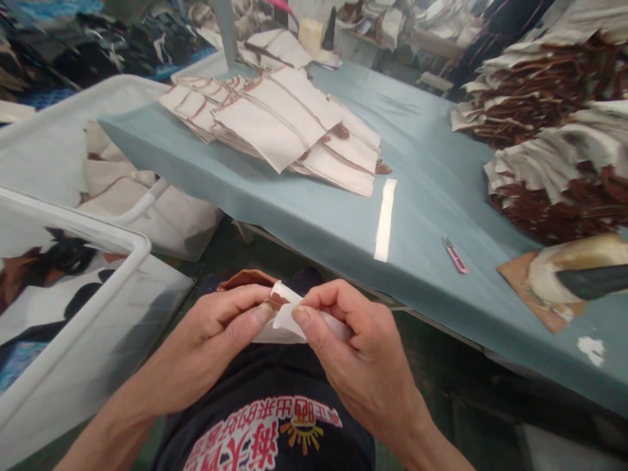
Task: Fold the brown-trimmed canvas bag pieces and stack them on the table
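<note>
Above my lap, both hands hold a piece that is white on one face and brown on the other point(282, 332). My left hand point(228, 327) pinches its left part between thumb and fingers. With thumb and bent fingers, my right hand point(356, 340) grips a white flap at the right end. A brown edge shows between the two hands, and a brown part sticks up behind my left fingers. On the blue-covered table point(338, 222) in front lies a white strip point(385, 221). A pair of pink-handled thread snips point(455, 255) rests to its right.
Stacked white pieces with brown edges point(279, 118) lie on the table ahead. Tall white-and-brown piles point(559, 163) stand at the right, near a brush-like dark handle on a cream container point(569, 275). White plastic bins point(137, 242) with pieces inside flank me at the left.
</note>
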{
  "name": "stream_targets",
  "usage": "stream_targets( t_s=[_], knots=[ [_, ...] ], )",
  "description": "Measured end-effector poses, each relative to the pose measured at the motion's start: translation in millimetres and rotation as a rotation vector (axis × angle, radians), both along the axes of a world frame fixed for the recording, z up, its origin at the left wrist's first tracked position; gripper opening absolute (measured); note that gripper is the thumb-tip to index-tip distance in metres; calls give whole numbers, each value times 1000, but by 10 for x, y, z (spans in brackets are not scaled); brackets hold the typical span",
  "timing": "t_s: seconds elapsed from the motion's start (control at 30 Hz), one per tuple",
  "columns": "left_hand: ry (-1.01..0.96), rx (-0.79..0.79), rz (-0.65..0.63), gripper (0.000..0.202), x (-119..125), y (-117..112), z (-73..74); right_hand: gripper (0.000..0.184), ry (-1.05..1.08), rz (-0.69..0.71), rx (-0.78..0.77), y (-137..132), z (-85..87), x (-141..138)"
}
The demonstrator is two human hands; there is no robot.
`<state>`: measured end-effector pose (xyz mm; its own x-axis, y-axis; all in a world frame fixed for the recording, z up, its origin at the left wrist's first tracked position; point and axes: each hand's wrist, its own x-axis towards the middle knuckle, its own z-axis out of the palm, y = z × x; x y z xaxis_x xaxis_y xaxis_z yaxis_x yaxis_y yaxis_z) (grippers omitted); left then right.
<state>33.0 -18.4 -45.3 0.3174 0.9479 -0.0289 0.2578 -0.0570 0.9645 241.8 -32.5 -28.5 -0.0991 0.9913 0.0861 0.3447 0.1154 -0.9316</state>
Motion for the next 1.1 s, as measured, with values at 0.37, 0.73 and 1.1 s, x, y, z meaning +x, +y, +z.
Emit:
stream_targets(
  t_s=[0.37,0.73,1.1],
  knots=[
    [-116,-195,-11,32,86,-40,-1,17,-208,-65,184,23,-136,-11],
    [-154,-172,-37,39,-17,-74,-126,20,-179,-82,203,58,-212,-97],
    [-245,-227,-38,51,-30,-45,-284,20,-122,-111,282,88,-235,-167]
  ],
)
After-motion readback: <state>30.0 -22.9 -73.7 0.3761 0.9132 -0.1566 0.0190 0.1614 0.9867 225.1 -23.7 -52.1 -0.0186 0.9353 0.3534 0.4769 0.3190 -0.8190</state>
